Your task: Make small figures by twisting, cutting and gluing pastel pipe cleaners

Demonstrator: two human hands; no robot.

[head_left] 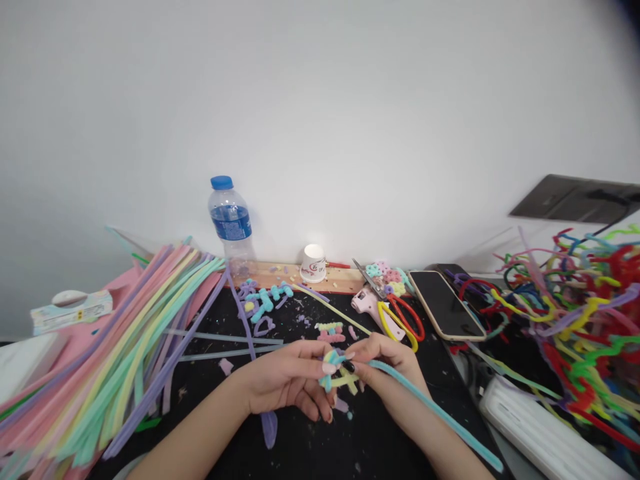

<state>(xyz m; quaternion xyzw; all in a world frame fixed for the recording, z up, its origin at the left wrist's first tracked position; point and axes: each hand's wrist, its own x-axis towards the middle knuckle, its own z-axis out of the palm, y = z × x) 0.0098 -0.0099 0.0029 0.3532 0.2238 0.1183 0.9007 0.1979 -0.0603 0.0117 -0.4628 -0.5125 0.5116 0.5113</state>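
My left hand (290, 377) pinches a small twisted pipe-cleaner piece (345, 381) in yellow and light blue, thumb and forefinger on its side. On the other side, my right hand (393, 370) is closed at the same piece, fingertips touching it. A long light blue pipe cleaner (440, 408) runs from between the right fingers across the wrist towards the lower right. Just beyond the hands lie short pink and yellow twisted pieces (330, 332). Under the left hand a purple pipe cleaner (269, 427) shows its looped end. My fingers partly hide the held piece.
Pastel pipe cleaners (150, 333) are heaped at left; tangled bright ones (595, 333) at right. Behind stand a water bottle (233, 223) and paper cup (314, 263). Scissors (400, 320) lie over a pink glue gun (367, 303), near a phone (447, 305) and white power strip (545, 430).
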